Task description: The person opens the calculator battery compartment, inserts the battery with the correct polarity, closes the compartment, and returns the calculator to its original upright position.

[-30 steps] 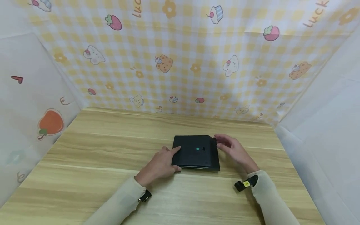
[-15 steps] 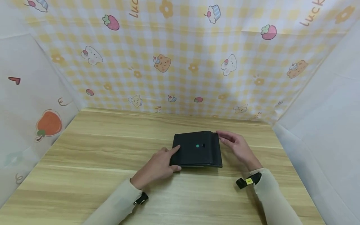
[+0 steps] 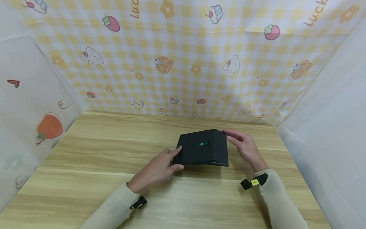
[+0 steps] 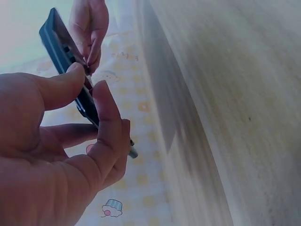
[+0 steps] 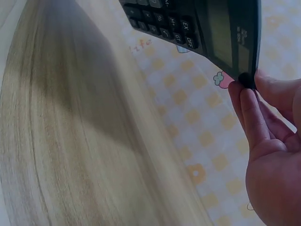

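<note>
A black calculator (image 3: 200,148) is held off the table with its back up, showing a green dot and a small slot. At its left end my left hand (image 3: 155,168) pinches the edge, with the thumb nearer me. My right hand (image 3: 246,148) pinches the far right corner. From below, the right wrist view shows dark keys and the display (image 5: 218,33) facing down. Seen from the left wrist, the calculator (image 4: 59,47) tilts between both hands, its left end between my thumb and fingers.
The light wood table (image 3: 85,152) lies under both hands. Behind it hangs a yellow checked cloth (image 3: 191,47) with cartoon prints. White cloth walls (image 3: 326,133) stand at the sides. Each wrist carries a black strap camera (image 3: 254,182).
Both hands have raised the calculator from the table, its right end higher and farther away. My right hand has moved up and slightly right with its corner.
</note>
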The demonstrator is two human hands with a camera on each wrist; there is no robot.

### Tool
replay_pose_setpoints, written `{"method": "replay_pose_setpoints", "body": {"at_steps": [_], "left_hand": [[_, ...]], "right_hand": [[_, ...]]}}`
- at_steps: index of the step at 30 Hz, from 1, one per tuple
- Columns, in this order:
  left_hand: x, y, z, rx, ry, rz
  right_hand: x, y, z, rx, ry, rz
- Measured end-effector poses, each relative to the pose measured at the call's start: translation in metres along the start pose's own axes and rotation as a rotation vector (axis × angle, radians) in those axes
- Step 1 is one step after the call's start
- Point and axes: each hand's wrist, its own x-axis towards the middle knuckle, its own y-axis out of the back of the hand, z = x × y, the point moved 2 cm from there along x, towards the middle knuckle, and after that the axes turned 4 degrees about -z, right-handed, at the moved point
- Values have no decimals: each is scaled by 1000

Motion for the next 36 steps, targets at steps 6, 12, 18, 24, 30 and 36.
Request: {"method": "replay_pose_setpoints", "body": {"at_steps": [6,12,18,24,30,36], "left_hand": [[-2,4,0,-40,-18,-6],[-5,8,1,-30,-55,9],[-4,11,1,-24,-55,17],[-1,13,2,-48,-94,45],[2,13,2,-82,-117,79],[2,14,4,-71,-160,110]], "right_hand": [[0,1,-2,74,7,16],[0,2,-2,115,8,10],[1,3,-1,135,22,24],[2,3,-1,120,26,47],[1,4,-2,106,21,49],[2,5,-5,106,0,47]]}}
